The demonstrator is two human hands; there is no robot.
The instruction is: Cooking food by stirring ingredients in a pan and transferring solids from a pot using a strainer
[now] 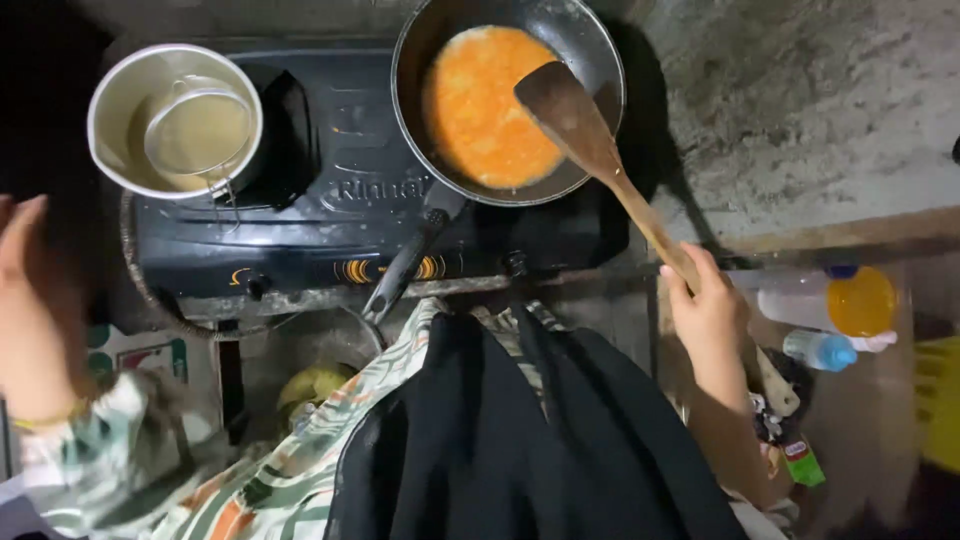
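Observation:
A black frying pan [590, 50] sits on the right burner of a black two-burner stove [330, 215], holding an orange omelette-like food [485, 105]. My right hand [708, 300] grips the handle of a wooden spatula [580, 125], whose blade hovers over the pan's right side. The pan's black handle [405, 265] points toward me. My left hand [28, 300] is raised at the far left, fingers apart, holding nothing. A metal pot [110, 100] on the left burner contains oil and a wire strainer [195, 130].
Plastic bottles, one with orange liquid [860, 300] and a small blue-capped one [820, 350], lie on a low shelf at right, beside packets [800, 460]. A rough concrete wall [800, 100] runs behind the stove. My patterned sleeve and black garment fill the foreground.

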